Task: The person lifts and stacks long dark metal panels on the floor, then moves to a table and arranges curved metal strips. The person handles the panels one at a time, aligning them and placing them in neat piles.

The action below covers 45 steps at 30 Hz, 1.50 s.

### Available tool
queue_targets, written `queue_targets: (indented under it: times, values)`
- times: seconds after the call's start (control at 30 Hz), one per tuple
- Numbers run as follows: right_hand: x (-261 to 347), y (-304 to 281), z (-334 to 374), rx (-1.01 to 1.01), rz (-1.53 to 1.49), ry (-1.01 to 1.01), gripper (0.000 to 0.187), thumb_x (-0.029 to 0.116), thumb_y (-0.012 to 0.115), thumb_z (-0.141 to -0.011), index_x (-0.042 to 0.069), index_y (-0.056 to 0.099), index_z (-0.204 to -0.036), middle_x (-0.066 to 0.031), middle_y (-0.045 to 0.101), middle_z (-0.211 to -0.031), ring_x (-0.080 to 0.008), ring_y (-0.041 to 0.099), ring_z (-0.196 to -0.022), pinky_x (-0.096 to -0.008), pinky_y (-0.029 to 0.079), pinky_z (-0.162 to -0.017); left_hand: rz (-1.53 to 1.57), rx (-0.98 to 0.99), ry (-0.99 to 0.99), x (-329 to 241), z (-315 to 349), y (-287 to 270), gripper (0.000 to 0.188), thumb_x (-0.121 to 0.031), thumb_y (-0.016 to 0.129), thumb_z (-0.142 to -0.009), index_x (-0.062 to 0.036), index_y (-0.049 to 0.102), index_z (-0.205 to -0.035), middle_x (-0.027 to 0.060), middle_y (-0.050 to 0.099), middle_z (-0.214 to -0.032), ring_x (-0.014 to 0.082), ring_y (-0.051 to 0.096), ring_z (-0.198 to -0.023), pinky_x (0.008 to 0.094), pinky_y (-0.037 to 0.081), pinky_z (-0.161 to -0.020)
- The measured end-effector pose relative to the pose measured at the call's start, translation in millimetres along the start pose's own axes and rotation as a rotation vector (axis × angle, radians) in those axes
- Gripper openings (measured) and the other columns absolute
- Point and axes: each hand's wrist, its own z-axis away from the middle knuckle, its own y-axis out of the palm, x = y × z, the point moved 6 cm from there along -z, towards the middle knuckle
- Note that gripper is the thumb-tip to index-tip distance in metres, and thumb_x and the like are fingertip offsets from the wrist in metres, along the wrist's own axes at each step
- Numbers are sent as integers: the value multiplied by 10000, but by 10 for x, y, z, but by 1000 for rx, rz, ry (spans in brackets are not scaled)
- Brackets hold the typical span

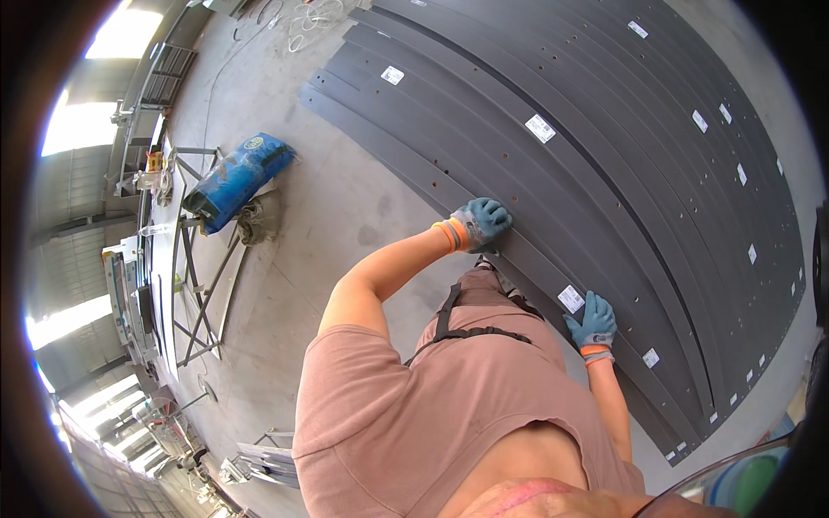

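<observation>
Long dark grey metal panels (449, 112) lie side by side in front of me, with punched holes and white labels. My left hand (485, 223), in a blue-grey glove with an orange cuff, is closed over the near edge of the closest panel (540, 266). Its thumb side is partly hidden. Farther right along that same panel, my right hand (594, 321) rests in a matching glove, fingers stretched out on the surface. A white label (571, 299) sits just beside its fingertips.
A blue sack (242, 180) rests on a metal frame stand (203, 298) at the left. Concrete floor (345, 207) runs between the stand and the panels. Loose pale cable (313, 19) lies at the far left of the stack. Machinery (168, 423) stands at the lower left.
</observation>
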Motion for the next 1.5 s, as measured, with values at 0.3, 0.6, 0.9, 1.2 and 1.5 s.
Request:
queue_targets:
  times: [0.3,0.6,0.9,1.2,1.5]
  values:
    - [263,77,83,35,-29,36,900,468,874,-715,61,513,-1432,-161,564,-1304,-373,560,-1217,-489,481,-1036,-40,39,24,91,212,40,706,-397,857,-667,-64,634,-1248,94,628,-1071,295,629,-1018,418,543,-912]
    - [329,138,122,-21,-26,3,883,500,845,-733,54,518,-1422,-154,571,-1277,-363,563,-1195,-489,480,-1025,-33,-41,36,93,304,40,714,-422,863,-667,-70,630,-1242,82,620,-1065,293,621,-1007,419,541,-913]
    - [439,101,125,-56,-36,35,842,503,823,-742,57,550,-1401,-139,590,-1311,-363,564,-1201,-485,482,-1024,59,179,57,257,255,17,785,-504,822,-729,-66,587,-1337,110,608,-1202,329,587,-1160,460,487,-1019]
    - [166,-127,409,92,131,138,1156,654,800,-644,135,371,-1584,-94,446,-1571,-315,377,-1468,-544,241,-1227,12,-70,160,149,366,126,783,-461,820,-779,-49,576,-1399,160,626,-1251,376,591,-1148,488,486,-986]
    - [52,155,821,-232,170,279,848,415,813,-648,109,593,-1407,-79,573,-1259,-289,519,-1235,-468,365,-1168,22,-109,235,148,399,232,772,-478,804,-773,-4,610,-1352,172,635,-1207,389,613,-1075,518,505,-932]
